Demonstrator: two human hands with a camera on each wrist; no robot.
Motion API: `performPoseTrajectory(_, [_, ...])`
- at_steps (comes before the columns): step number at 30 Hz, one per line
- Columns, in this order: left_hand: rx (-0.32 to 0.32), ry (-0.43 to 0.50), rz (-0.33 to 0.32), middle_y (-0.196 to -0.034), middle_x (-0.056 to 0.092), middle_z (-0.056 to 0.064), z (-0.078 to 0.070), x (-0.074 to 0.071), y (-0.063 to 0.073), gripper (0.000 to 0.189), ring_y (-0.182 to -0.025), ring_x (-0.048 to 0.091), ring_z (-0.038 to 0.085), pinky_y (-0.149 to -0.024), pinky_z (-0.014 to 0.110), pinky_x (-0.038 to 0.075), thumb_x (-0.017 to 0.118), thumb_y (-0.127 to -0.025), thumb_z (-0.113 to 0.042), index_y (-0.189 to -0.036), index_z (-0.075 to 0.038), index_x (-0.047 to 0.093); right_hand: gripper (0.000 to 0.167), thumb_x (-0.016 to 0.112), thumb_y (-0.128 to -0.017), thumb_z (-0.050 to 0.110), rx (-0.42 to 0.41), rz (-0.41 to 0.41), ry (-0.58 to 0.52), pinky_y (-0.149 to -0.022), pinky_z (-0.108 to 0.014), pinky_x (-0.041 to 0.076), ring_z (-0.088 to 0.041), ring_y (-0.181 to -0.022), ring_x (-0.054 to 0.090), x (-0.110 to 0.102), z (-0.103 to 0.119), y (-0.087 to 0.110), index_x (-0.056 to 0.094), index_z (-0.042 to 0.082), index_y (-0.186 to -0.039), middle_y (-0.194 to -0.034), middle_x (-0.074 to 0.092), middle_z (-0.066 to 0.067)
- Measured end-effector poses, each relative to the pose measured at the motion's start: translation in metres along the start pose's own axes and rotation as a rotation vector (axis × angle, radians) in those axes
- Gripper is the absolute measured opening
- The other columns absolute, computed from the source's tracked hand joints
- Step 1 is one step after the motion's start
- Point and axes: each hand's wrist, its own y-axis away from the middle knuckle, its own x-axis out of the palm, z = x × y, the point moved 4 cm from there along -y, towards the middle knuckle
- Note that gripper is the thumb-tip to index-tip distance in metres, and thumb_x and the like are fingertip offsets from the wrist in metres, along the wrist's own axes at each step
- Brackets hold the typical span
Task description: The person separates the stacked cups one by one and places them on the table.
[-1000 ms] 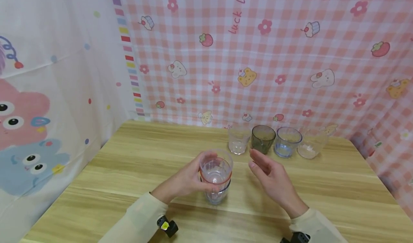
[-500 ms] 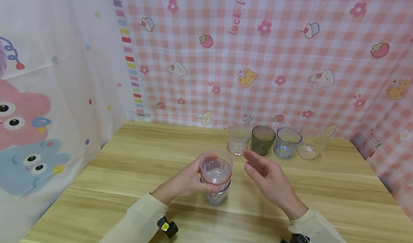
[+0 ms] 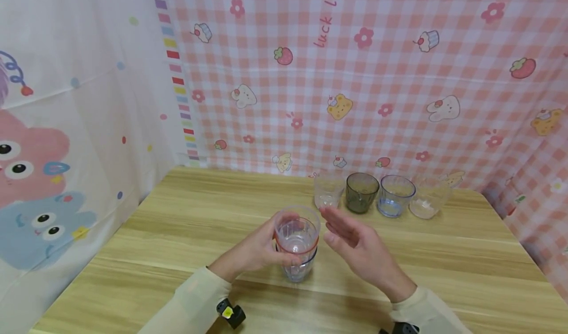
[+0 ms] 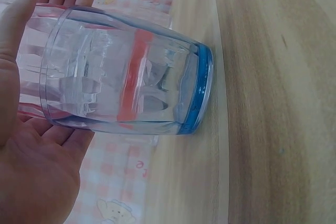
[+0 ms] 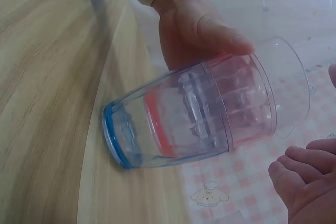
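Tumbler stack [image 3: 297, 244] sits clasped in your left hand [image 3: 262, 249], while your right hand [image 3: 365, 250], fingers extended and holding nothing, has moved close beside it, leaving the grip one-handed.

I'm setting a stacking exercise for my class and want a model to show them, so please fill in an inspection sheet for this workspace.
Surface: wood-grain table.
Job's things: stack of three cups, upright; blue-based cup lowest, red-tinted cup in the middle, clear cup on top.
Clutter: behind the stack, a row of four: left clear cup, dark grey cup, blue-rimmed cup, right clear cup.
Hands: left hand grips the stack; right hand holds nothing, palm towards the stack.
Cables: nothing seen.
Surroundings: pink checked cloth behind, white cartoon cloth on the left.
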Motion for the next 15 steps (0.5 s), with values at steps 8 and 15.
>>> performPoseTrajectory(8, [-0.003, 0.009, 0.004, -0.152, 0.060, 0.011, 0.002, 0.000, 0.000, 0.092, -0.139, 0.059, 0.029, -0.118, 0.049, 0.046, 0.094, -0.087, -0.027, -0.158, -0.008, 0.040, 0.075, 0.076, -0.102, 0.014, 0.017, 0.045, -0.024, -0.116, -0.017, 0.042, -0.038, -0.157, 0.042, 0.011, 0.003, -0.005, 0.037, -0.007, -0.163, -0.168, 0.045, -0.019])
performPoseTrajectory(15, [-0.022, 0.003, -0.001, -0.149, 0.062, 0.011, 0.002, 0.000, 0.001, 0.090, -0.136, 0.060, 0.028, -0.116, 0.049, 0.046, 0.094, -0.087, -0.029, -0.158, -0.012, 0.041, 0.084, 0.083, -0.096, 0.015, 0.018, 0.042, -0.001, -0.122, -0.034, 0.042, -0.036, -0.157, 0.042, 0.017, 0.004, -0.008, 0.037, -0.004, -0.164, -0.169, 0.045, -0.017])
